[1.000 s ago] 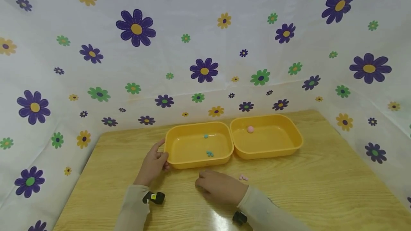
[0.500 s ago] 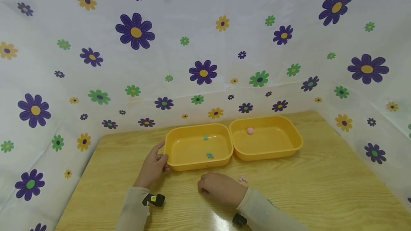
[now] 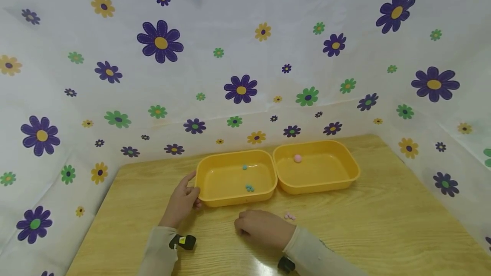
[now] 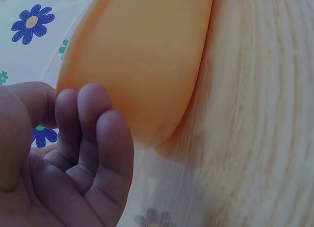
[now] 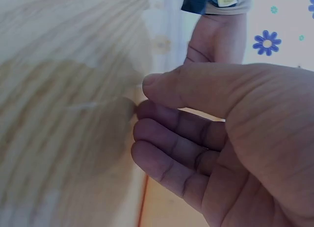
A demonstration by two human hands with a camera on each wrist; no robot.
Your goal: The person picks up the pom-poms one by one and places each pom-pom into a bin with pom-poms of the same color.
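At the left end of the left yellow tray point(image 3: 237, 201), my left hand point(image 3: 181, 199) holds the rim, index finger along its outer side. In the left wrist view, several curled fingertips point(image 4: 114, 134) lie against the tray's wall. Inside that tray are a small teal ball point(image 3: 245, 167) and a cluster of tiny teal pieces point(image 3: 249, 188). My right hand point(image 3: 265, 228) rests on the table in front of this tray, fingers loosely bent and fingertips down. Nothing shows between its thumb and fingers in the right wrist view. Beside its wrist lie several tiny pink pieces point(image 3: 289, 216).
A second yellow tray point(image 3: 320, 188) stands against the right side of the first, with a pink ball point(image 3: 297, 158) in it. Both stand on a wooden table point(image 3: 391, 225). White flower-printed cloth point(image 3: 207, 67) rises behind and at the sides.
The head view has tilted up a little, so the scene sits lower. My right hand has shifted slightly on the table and its fingers have drawn closer together. Left hand and trays stay put.
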